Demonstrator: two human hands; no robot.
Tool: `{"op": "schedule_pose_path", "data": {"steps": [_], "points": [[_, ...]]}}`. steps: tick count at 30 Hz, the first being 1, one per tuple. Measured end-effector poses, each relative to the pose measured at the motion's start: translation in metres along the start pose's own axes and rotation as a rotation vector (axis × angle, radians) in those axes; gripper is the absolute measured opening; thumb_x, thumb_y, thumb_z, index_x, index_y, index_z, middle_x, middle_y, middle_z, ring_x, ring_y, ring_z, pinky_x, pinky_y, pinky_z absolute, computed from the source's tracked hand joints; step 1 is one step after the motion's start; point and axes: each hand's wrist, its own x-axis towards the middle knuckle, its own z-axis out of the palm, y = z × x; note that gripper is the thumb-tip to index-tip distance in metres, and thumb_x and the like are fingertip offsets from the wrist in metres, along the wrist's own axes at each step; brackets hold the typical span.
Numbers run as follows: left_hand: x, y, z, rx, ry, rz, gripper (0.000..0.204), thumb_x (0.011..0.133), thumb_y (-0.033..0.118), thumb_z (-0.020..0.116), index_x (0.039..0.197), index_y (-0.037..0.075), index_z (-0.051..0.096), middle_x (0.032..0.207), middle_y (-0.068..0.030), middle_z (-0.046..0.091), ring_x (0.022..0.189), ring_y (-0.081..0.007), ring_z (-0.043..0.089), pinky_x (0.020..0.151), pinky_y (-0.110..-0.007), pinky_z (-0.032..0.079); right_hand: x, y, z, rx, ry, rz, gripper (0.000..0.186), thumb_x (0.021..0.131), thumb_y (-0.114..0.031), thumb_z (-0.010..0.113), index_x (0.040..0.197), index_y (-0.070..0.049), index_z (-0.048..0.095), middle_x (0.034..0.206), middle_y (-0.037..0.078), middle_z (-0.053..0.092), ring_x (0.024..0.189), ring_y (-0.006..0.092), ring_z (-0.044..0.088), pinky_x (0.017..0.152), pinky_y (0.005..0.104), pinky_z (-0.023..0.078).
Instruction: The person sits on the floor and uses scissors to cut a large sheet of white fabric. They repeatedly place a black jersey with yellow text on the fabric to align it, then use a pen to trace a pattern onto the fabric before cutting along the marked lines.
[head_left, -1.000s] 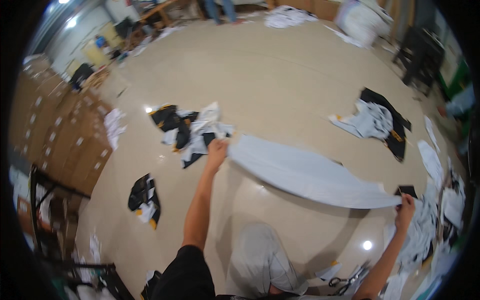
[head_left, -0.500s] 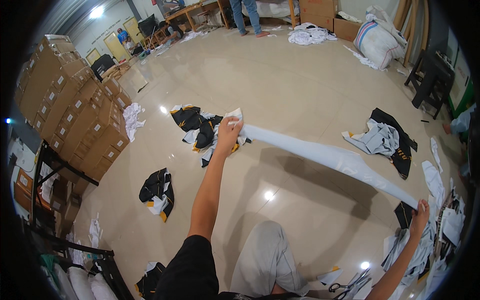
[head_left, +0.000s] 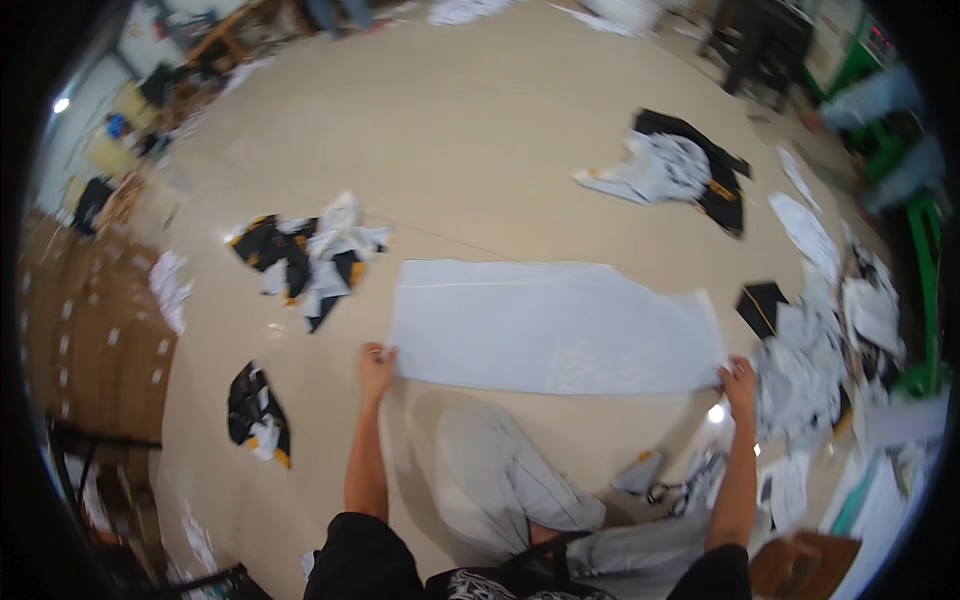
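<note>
A pale grey-white fabric panel [head_left: 520, 325] is spread wide in front of my knees, low over the floor, with a faint print near its lower right part. My left hand [head_left: 377, 368] pinches its near left corner. At the near right corner my right hand [head_left: 738, 383] grips the same panel. The far edge hangs or lies free of both hands. By my right forearm lie scissors [head_left: 660, 492] with dark handles, beside a small grey fabric scrap [head_left: 638, 473]. Right of my right hand sits a heap of pale cloth pieces [head_left: 800, 370].
Black, white and yellow cloth bundles lie on the tiled floor [head_left: 480, 130]: one far left [head_left: 285, 255], one nearer left [head_left: 255, 415], one far right [head_left: 690, 165]. Stacked cartons [head_left: 100, 330] stand left. A black stool [head_left: 755, 45] and another person's legs [head_left: 880, 100] are at right.
The panel, earlier stretched narrow and slanting, is now opened out level before me. My left hand came nearer from beside the far-left bundle; my right hand moved leftward. The view has shifted.
</note>
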Motion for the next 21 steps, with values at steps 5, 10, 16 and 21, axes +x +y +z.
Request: {"op": "schedule_pose_path", "data": {"steps": [5, 10, 16, 21], "points": [[-0.027, 0.022, -0.025, -0.149, -0.091, -0.193, 0.049, 0.078, 0.016, 0.091, 0.109, -0.002, 0.057, 0.092, -0.0078, 0.062, 0.079, -0.016, 0.057, 0.071, -0.03, 0.048, -0.02, -0.008, -0.004, 0.005, -0.019, 0.083, 0.045, 0.085, 0.001, 0.076, 0.125, 0.0, 0.055, 0.097, 0.017, 0.072, 0.077, 0.0215, 0.07, 0.059, 0.0309, 0.059], [-0.031, 0.012, -0.057, -0.119, -0.147, -0.277, 0.05, 0.078, 0.011, 0.09, 0.112, -0.002, 0.056, 0.087, -0.0069, 0.062, 0.078, -0.0158, 0.057, 0.071, -0.03, 0.048, -0.042, -0.017, 0.002, 0.081, -0.048, 0.141, 0.047, 0.086, 0.005, 0.075, 0.128, 0.001, 0.052, 0.094, 0.018, 0.07, 0.077, 0.0217, 0.07, 0.062, 0.0314, 0.06], [-0.038, 0.026, -0.058, -0.068, -0.142, -0.204, 0.048, 0.078, 0.009, 0.089, 0.111, -0.002, 0.056, 0.085, -0.0068, 0.062, 0.075, -0.0154, 0.056, 0.07, -0.03, 0.048, -0.054, -0.008, -0.014, 0.029, -0.045, 0.154, 0.05, 0.083, 0.009, 0.072, 0.128, -0.001, 0.053, 0.092, 0.017, 0.066, 0.075, 0.0223, 0.068, 0.06, 0.0327, 0.061], [-0.039, 0.005, -0.048, 0.009, -0.181, -0.036, 0.043, 0.082, 0.013, 0.087, 0.109, -0.004, 0.058, 0.086, -0.0104, 0.064, 0.078, -0.0178, 0.06, 0.071, -0.032, 0.05, -0.051, -0.002, -0.028, -0.395, -0.035, 0.013, 0.039, 0.083, -0.001, 0.071, 0.12, 0.002, 0.058, 0.092, 0.02, 0.068, 0.072, 0.0323, 0.068, 0.067, 0.0422, 0.06]]}}
